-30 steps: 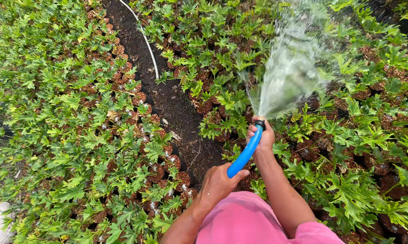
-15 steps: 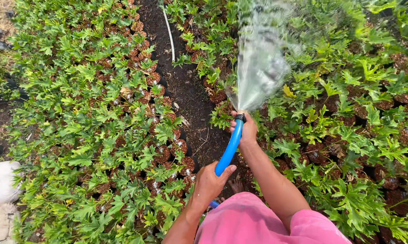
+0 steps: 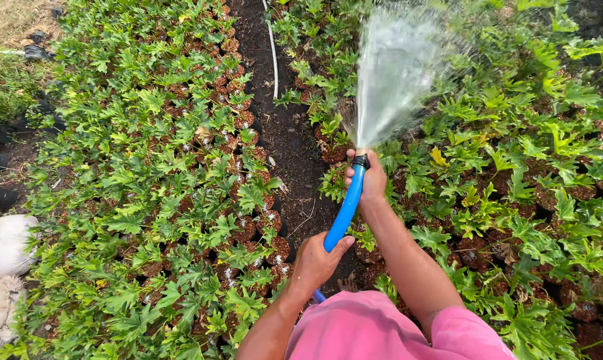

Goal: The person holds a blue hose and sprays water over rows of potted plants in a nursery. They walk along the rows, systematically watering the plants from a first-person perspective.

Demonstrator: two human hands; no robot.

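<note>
- compared to a second ago the view has slid over, so the dirt path point(image 3: 285, 143) between the beds now sits more in the middle and the spray point(image 3: 395, 73) goes nearly straight up the frame instead of leaning right
- the white sacks point(image 3: 5, 250) at the left edge show more now too
- right hand point(image 3: 369, 180) is closed around the tip of the blue hose point(image 3: 345, 212), right at the black nozzle, thumb on the end where the water fans out
- left hand point(image 3: 318, 261) is closed on the same hose lower down, near the pink shirt point(image 3: 375, 330)
- hose runs at a slant between the two hands, over the edge of the path
- water lands on the potted seedlings point(image 3: 515, 173) in the right-hand bed
- another bed of the same leafy green plants point(image 3: 161, 187) fills the left side
- a thin white pipe point(image 3: 273, 53) lies along the path further up
</note>
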